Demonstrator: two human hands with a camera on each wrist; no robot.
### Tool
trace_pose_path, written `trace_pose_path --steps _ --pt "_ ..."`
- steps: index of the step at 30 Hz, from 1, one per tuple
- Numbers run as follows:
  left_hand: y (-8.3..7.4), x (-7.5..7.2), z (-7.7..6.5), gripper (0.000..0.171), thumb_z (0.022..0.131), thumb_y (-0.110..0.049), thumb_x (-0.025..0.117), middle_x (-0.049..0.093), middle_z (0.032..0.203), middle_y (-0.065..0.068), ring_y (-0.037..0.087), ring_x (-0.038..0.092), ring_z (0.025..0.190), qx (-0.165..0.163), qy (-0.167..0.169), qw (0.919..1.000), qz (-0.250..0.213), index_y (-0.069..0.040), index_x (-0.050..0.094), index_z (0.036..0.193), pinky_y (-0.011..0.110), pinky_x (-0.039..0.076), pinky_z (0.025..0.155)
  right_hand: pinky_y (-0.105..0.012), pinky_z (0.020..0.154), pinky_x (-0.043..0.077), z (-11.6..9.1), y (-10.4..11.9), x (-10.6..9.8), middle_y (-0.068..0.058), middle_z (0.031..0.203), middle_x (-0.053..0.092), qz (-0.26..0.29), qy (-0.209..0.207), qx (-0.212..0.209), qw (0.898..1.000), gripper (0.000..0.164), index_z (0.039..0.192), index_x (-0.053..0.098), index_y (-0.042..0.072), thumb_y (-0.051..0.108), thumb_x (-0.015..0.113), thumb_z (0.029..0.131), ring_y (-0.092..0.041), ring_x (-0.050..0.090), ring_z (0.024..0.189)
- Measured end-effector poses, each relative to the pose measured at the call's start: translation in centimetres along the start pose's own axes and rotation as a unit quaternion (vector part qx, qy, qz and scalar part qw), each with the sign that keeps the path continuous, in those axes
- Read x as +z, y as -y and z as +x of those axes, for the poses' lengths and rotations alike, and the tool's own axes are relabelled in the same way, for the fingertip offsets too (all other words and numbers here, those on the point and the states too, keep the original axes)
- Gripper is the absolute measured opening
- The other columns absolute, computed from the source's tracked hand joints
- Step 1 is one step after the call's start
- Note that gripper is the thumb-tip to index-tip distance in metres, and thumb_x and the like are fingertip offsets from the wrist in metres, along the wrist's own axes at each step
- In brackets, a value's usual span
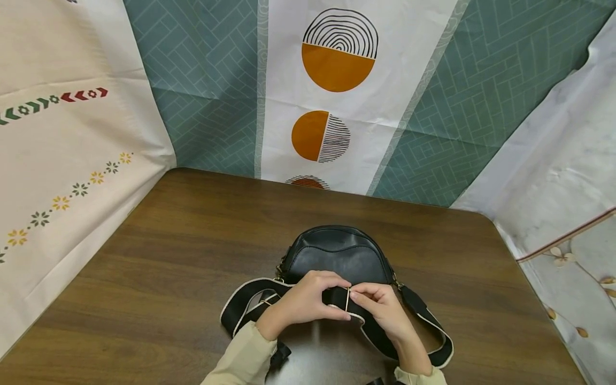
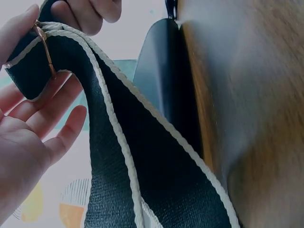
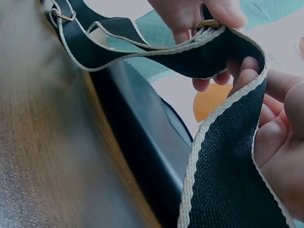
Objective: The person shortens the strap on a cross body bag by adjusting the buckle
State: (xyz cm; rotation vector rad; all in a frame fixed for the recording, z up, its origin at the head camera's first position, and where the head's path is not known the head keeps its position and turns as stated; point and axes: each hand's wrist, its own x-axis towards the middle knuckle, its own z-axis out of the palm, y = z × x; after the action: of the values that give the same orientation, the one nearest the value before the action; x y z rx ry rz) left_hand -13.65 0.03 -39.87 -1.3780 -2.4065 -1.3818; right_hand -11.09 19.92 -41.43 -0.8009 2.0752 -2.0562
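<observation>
A black half-moon shoulder bag (image 1: 337, 258) stands on the table just beyond both hands. Its wide black strap (image 1: 237, 307), edged in cream cord, loops out to either side. My left hand (image 1: 304, 300) holds the strap at a thin gold slider buckle (image 2: 47, 52), thumb on one edge and fingers on the other. Close on the buckle's right side, my right hand (image 1: 387, 313) pinches the strap between thumb and fingers. In the right wrist view the strap bends over the right fingers (image 3: 249, 71), and a second gold buckle (image 3: 64, 17) sits farther along it.
The brown wooden table (image 1: 159, 256) spreads around the bag. Patterned cloths hang behind it and at both sides, among them a teal and white one (image 1: 207, 96). A short black strap end (image 1: 280, 354) lies by the left sleeve (image 1: 243, 355).
</observation>
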Motion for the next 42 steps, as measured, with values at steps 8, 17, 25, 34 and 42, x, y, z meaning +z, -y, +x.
trace_pose_path --steps 8,17,25,34,42 --pt "0.1 -0.2 -0.2 0.043 0.071 -0.028 0.076 0.063 0.097 0.001 0.006 0.056 0.090 0.000 0.002 1.0000 0.000 -0.004 0.064 0.104 0.018 0.041 0.080 -0.023 0.069 0.047 0.0 0.0 -0.1 0.002 0.087 0.064 0.007 0.018 0.035 0.999 0.018 0.092 0.055 -0.018 -0.003 0.046 0.090 -0.009 0.057 0.079" --pt "0.4 -0.6 -0.4 0.045 0.071 -0.027 0.076 0.062 0.099 0.003 0.008 0.055 0.091 -0.004 -0.004 1.0000 -0.008 -0.001 0.063 0.106 0.018 0.043 0.078 -0.024 0.063 0.049 -0.7 0.6 -1.4 -0.001 0.083 0.064 0.021 0.048 0.088 0.995 0.025 0.097 0.051 -0.023 -0.001 0.043 0.092 -0.012 0.060 0.070" --pt "0.5 -0.8 -0.4 0.046 0.070 -0.028 0.076 0.063 0.098 0.002 0.007 0.055 0.090 -0.007 -0.001 0.9999 -0.010 -0.001 0.064 0.105 0.019 0.043 0.078 -0.022 0.059 0.048 -1.0 0.7 -1.8 0.002 0.084 0.065 -0.010 0.041 0.071 0.997 0.017 0.094 0.059 -0.017 -0.004 0.050 0.087 -0.008 0.059 0.071" --pt "0.3 -0.6 -0.3 0.044 0.069 -0.026 0.077 0.062 0.098 0.001 0.005 0.054 0.089 -0.016 0.010 0.9993 -0.033 -0.005 0.064 0.106 0.018 0.043 0.076 -0.021 0.054 0.048 -1.1 0.3 -1.8 0.002 0.081 0.066 0.004 0.035 0.011 0.999 0.020 0.090 0.067 -0.002 -0.011 0.050 0.084 -0.007 0.059 0.066" --pt "0.1 -0.5 -0.3 0.046 0.067 -0.024 0.079 0.062 0.096 0.000 0.003 0.054 0.088 -0.015 0.002 0.9988 -0.046 -0.002 0.064 0.104 0.017 0.042 0.077 -0.021 0.056 0.048 -0.9 0.2 -1.3 0.001 0.084 0.065 0.012 0.026 -0.005 1.000 0.021 0.089 0.067 -0.001 -0.011 0.048 0.085 -0.007 0.058 0.069"
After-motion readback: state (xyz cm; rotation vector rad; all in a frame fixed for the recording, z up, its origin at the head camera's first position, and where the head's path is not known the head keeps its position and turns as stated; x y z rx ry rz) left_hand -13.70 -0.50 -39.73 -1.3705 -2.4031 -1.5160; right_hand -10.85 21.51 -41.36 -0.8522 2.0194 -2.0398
